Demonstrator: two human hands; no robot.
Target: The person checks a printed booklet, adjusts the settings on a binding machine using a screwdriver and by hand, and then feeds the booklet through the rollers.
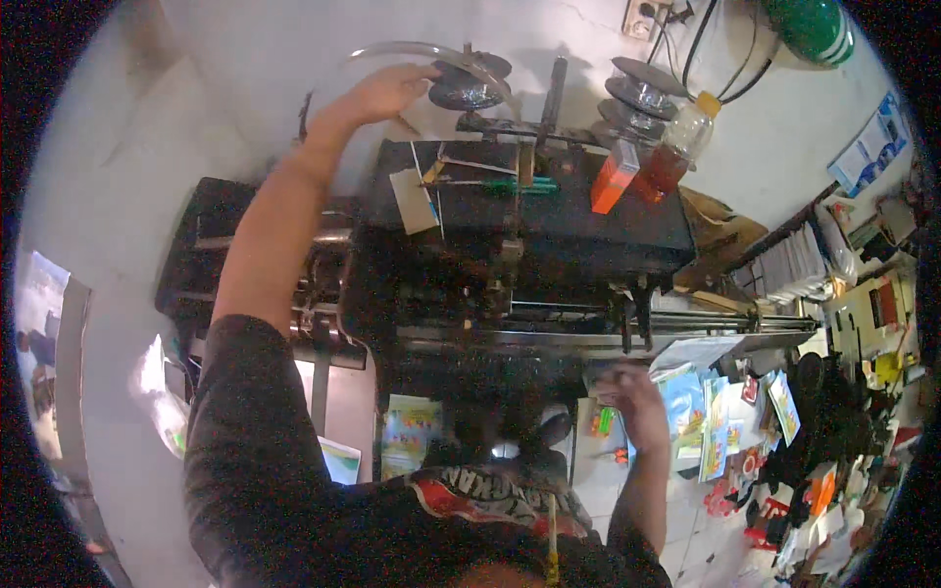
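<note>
My left hand (387, 93) is raised at the back of a large black machine (588, 220). Its fingertips reach the rim of a dark reel (472, 83) wound with something shiny, and the thumb is apart below. A pale, thin curved strip (417, 49) arcs above this hand and past the reel. Lower and to the right, my right hand (632, 397) is near the machine's front metal rail (549, 343). Its fingers are blurred and dim, so I cannot see whether they hold anything.
Atop the machine are an orange box (615, 178), a plastic bottle (686, 132) of reddish liquid and green-handled tools (520, 184). More reels (642, 93) are behind. Colourful printed sheets (720, 412) are at right, with another stack (410, 426) below the rail. A green tank (812, 29) is upper right.
</note>
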